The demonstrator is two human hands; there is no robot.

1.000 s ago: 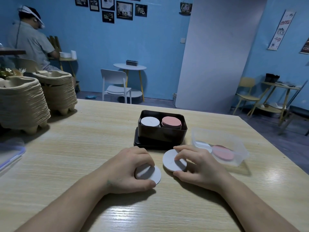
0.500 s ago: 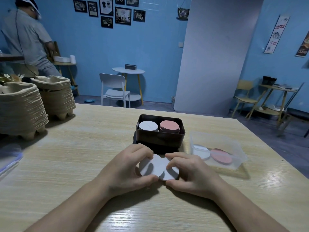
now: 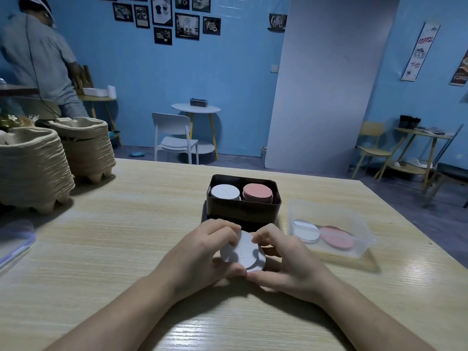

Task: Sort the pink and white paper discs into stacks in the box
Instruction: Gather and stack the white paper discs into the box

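Two white paper discs (image 3: 241, 252) overlap just above the table, held between both hands. My left hand (image 3: 202, 252) pinches their left edge with curled fingers and thumb. My right hand (image 3: 283, 257) pinches the right edge. Behind them stands the dark box (image 3: 243, 211), holding a white stack (image 3: 225, 192) on the left and a pink stack (image 3: 257, 192) on the right. A clear plastic tub (image 3: 329, 229) to the right holds a white disc (image 3: 305, 230) and a pink disc (image 3: 335, 237).
Two tall stacks of pulp egg trays (image 3: 33, 168) stand at the table's far left. A clear lid (image 3: 15, 245) lies at the left edge. The wooden table (image 3: 126, 236) ends at the right past the tub. A person (image 3: 38, 59) stands at back left.
The two white discs lay apart on the table, one under each hand. My hands have slid them together and lifted them into an overlapping pair.
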